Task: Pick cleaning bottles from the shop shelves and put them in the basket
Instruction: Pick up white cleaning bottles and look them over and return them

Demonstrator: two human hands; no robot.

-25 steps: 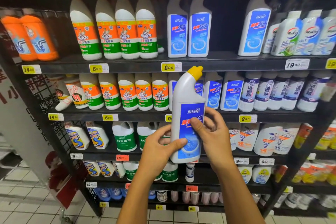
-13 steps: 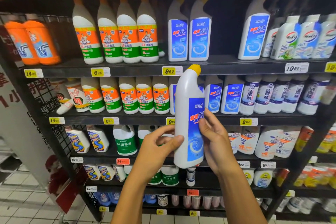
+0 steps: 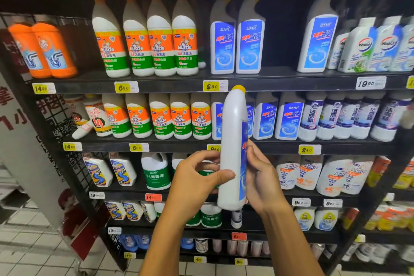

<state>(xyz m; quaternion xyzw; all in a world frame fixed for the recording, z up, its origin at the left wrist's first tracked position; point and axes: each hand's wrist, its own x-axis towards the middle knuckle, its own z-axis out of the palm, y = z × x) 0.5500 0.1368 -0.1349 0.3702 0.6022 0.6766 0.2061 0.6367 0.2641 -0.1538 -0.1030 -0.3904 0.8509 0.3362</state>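
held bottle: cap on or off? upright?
Cap on and upright: the white bottle has its yellow cap at the top, base down, between left hand and right hand.

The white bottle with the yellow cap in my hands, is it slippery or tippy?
The white bottle looks like smooth, rigid plastic, so probably a bit slick; left hand and right hand both hold it. Tall and narrow with an angled neck, it may tip easily when set down.
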